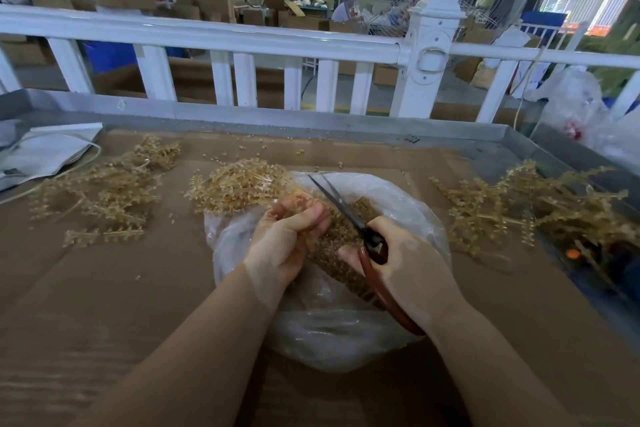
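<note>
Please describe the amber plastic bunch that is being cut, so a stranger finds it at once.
Find the clear plastic bag in the middle of the table. The bunch lies across its far left rim. Unlike the loose piles beside it, the left hand grips it near the scissors.

Red-brown handled scissors [360, 236], amber plastic sprigs [239, 185], clear bag [329, 329], brown cardboard [104, 288], white fence [242, 42]
</note>
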`<state>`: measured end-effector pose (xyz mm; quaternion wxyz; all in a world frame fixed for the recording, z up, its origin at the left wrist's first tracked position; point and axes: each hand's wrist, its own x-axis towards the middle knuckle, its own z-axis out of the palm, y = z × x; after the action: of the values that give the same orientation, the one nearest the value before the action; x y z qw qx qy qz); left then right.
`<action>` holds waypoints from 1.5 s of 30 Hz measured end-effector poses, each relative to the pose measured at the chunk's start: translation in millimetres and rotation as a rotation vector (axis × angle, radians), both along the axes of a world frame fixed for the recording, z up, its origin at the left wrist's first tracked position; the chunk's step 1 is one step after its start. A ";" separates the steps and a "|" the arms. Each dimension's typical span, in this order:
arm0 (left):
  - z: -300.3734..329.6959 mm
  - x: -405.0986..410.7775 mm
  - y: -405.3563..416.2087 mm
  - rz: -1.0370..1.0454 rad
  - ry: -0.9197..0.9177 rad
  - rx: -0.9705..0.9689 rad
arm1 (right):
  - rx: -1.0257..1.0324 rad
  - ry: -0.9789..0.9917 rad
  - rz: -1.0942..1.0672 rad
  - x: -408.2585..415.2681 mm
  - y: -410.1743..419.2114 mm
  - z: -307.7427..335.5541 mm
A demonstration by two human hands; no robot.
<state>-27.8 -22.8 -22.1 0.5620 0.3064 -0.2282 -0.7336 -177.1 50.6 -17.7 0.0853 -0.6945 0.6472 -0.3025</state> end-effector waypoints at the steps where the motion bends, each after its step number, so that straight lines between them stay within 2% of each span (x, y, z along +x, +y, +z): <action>1: 0.1 -0.1 -0.3 0.008 0.012 0.007 | 0.003 -0.057 -0.001 -0.9 -0.6 1.5; 5: -1.5 -0.5 -2.6 0.037 0.030 0.040 | 0.018 -0.193 -0.012 -6.0 -1.1 8.8; 12: -2.5 1.7 -3.3 -0.013 0.013 0.053 | 0.056 -0.128 0.018 -7.6 -0.1 12.2; 20: 0.9 0.5 -1.6 -0.044 -0.142 0.053 | 0.063 -0.154 0.039 -8.8 0.0 10.5; 31: 3.5 -2.5 3.9 0.066 -0.222 0.069 | 0.040 -0.001 0.077 -5.3 6.6 9.6; 45: 3.9 -3.4 1.1 0.128 -0.150 0.117 | 0.043 0.095 0.064 -3.0 9.4 7.4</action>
<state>-31.1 -21.7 -18.3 0.5702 0.4066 -0.2064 -0.6833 -180.1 60.0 -10.3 0.0789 -0.7264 0.6344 -0.2522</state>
